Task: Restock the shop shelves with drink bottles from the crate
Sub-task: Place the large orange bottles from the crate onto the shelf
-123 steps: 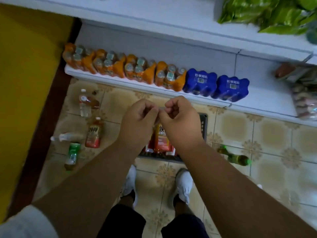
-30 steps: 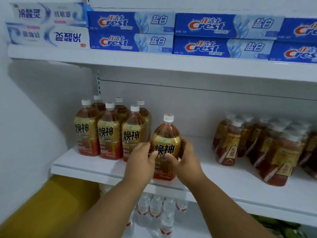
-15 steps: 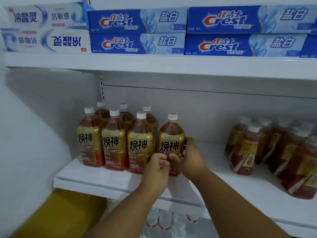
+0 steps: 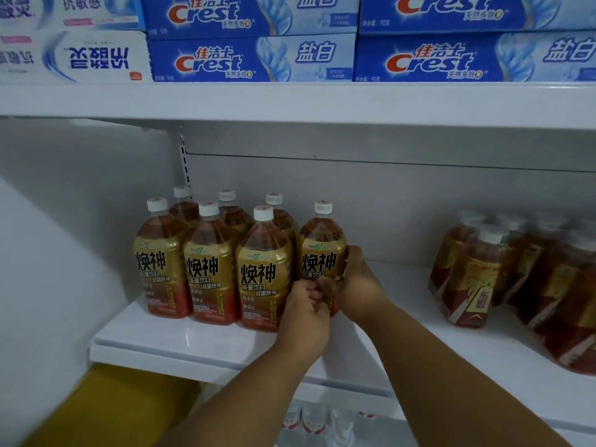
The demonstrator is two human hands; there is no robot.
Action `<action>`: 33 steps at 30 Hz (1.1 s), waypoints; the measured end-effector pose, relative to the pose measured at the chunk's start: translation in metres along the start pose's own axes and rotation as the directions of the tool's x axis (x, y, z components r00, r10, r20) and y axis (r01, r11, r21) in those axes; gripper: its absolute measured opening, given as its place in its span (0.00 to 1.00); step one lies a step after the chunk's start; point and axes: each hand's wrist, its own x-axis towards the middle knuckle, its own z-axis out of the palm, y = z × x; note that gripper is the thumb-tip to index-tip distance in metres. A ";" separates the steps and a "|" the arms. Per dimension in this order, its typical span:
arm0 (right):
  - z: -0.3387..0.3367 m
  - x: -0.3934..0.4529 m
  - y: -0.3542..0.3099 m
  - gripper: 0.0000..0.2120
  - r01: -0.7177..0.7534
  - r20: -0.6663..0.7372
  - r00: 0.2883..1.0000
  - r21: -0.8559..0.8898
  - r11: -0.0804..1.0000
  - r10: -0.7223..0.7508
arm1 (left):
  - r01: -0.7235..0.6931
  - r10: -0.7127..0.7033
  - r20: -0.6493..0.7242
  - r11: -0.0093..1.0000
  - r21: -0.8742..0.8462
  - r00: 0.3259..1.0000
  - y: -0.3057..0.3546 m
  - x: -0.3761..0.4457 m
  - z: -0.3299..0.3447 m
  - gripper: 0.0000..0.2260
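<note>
Seven bottles [image 4: 263, 269] on shelf [image 4: 200, 340]; right hand [image 4: 358, 285] grips 7th; left hand [image 4: 304, 314] curled at its base.

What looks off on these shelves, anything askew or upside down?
One white toothpaste box on the top shelf, far left, lies upside down; its print reads inverted beside upright blue Crest boxes. The shrink-wrapped bottle packs at right look tilted. No spills.

Right hand [image 4: 358, 285] fingers curled, gripping; left hand [image 4: 304, 314] fisted just beside; forearms extended.
</note>
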 end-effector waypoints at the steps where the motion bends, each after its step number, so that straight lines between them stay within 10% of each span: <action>1: 0.000 0.002 0.000 0.25 -0.004 0.005 1.000 0.010 1.000 0.004 | -0.008 0.008 -0.005 1.000 0.004 1.000 0.000 0.001 0.001 0.17; 33: 0.019 0.004 -0.002 0.25 0.002 -0.114 0.993 -0.067 0.998 -0.009 | -0.080 0.082 -0.003 0.978 0.193 0.997 0.005 -0.002 0.009 0.22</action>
